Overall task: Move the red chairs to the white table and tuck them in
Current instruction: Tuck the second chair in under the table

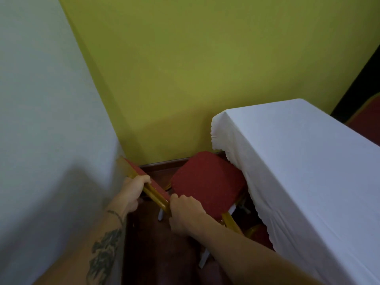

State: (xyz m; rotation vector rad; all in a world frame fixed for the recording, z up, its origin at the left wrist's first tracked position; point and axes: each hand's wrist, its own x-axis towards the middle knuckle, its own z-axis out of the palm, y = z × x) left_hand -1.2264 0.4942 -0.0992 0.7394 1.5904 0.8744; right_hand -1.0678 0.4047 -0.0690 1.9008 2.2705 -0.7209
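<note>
Fingers [141,179] of the left hand [131,192] are curled tight over the top rail of the red chair's backrest [144,182], and the right hand [185,210] is closed the same way on the rail's near end, at about five o'clock from the left. From the head view, the only one there is, both hands have a full wrap on the gold frame [156,197], with no gap showing.

The red chair [205,182] sits low in the picture, near six o'clock, in the corner where the white wall [51,99] meets the yellow-green wall [185,68]. Its seat points toward three o'clock, with the far edge just slipping under the scalloped hem of the white tablecloth [236,161] on the white table [308,161].

I'd say this is the tuck-in itself, partly done. The next move looks like a steady push toward the table, keeping the chair square so its legs don't snag the cloth.

The seat is padded, deep red with a fine speckle; legs gold with pale feet. A second red chair [366,120] peeks out at two o'clock.
</note>
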